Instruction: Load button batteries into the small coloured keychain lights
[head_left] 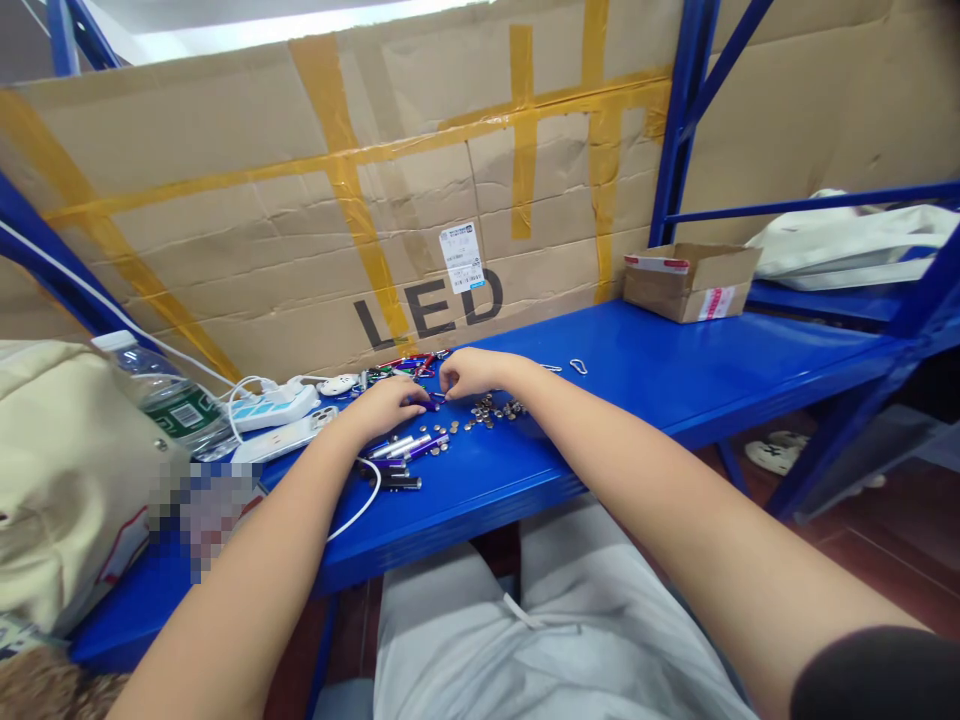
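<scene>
My left hand point(391, 402) is closed round a small purple tube, its tip pointing right. Close beside it, my right hand point(466, 374) has its fingers pinched together at a small metal piece too small to make out. Under and right of the hands lie many small round silver cells point(491, 411). Nearer the front edge is a group of silver, purple and black tubes point(397, 450). Behind my left hand sits a pile of coloured metal tubes and clips point(397, 370). A silver carabiner point(577, 366) lies to the right.
On the blue table point(637, 370) stand an open cardboard box point(690, 285) at the back right, and a power strip point(274, 408), phone point(285, 436), bottle point(169, 400) and cream bag point(75, 480) at the left. A white cable point(367, 500) crosses the front edge.
</scene>
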